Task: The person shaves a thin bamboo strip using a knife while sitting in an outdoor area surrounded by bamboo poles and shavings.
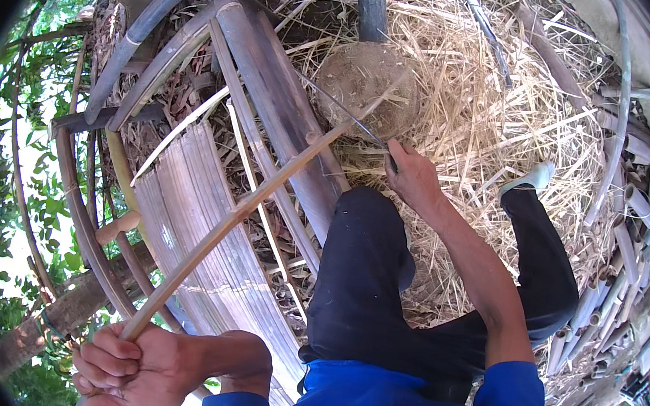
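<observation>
Far left of the frame: green foliage (31, 212), small-leaved, behind curved bamboo rails.
Lower left: my left hand (141, 370), fingers curled and pressed together in a fist around the lower end of the strip.
Lower left to upper centre: the strip (237, 213), long, narrow, straight, tan-brown and woody, its far end paler, lying over the round block in this view.
Left of centre: a slatted panel (188, 220), flat greyish bamboo strips side by side, smooth.
Upper left to centre: a thick bamboo pole (275, 79), grey-brown, slanting.
Upper centre: a knife (332, 101), thin dark blade crossing the strip; whether they touch, I cannot tell. Beneath, a round block (365, 80), brown, rough-faced.
Centre: my right hand (415, 179), fingers closed about the knife's dark handle.
Upper right: straw-like shavings (476, 124), yellow, dry, tangled.
Right edge: cut bamboo lengths (636, 259), hollow-ended, heaped.
</observation>
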Action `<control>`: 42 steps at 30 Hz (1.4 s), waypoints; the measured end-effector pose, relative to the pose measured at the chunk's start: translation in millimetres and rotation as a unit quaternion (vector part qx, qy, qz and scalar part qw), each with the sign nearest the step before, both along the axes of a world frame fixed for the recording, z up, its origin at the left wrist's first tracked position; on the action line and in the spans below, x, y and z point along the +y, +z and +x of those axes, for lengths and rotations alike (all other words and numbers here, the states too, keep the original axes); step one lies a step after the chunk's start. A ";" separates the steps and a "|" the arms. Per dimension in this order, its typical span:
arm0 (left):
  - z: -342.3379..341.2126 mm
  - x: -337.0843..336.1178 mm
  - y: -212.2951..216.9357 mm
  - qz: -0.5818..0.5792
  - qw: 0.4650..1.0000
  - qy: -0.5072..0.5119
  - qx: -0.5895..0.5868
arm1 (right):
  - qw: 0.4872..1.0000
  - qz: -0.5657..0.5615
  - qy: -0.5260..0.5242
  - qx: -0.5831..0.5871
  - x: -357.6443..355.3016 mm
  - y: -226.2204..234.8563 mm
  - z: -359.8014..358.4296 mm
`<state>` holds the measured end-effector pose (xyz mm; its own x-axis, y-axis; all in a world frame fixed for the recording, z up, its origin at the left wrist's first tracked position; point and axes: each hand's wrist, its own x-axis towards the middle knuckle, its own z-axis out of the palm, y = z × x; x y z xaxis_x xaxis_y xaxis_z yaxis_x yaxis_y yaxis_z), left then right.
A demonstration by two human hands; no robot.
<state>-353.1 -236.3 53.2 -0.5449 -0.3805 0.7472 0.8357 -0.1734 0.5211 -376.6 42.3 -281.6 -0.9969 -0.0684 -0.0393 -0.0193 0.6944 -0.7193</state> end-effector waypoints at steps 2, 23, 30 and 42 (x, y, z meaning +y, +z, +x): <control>-1.0 -1.1 0.6 0.012 1.000 -0.014 -0.009 | 1.000 -0.011 0.010 0.014 1.3 -19.5 -8.3; 10.2 45.5 58.6 -0.088 0.992 0.090 0.016 | 0.981 -0.020 -0.071 -0.177 15.2 107.3 53.0; 36.1 36.6 79.3 -0.092 0.994 0.013 0.055 | 0.988 -0.049 -0.089 -0.118 16.9 129.4 96.0; 1.5 71.0 112.3 0.079 0.981 0.178 0.026 | 0.976 -0.032 -0.187 -0.102 53.8 150.1 148.9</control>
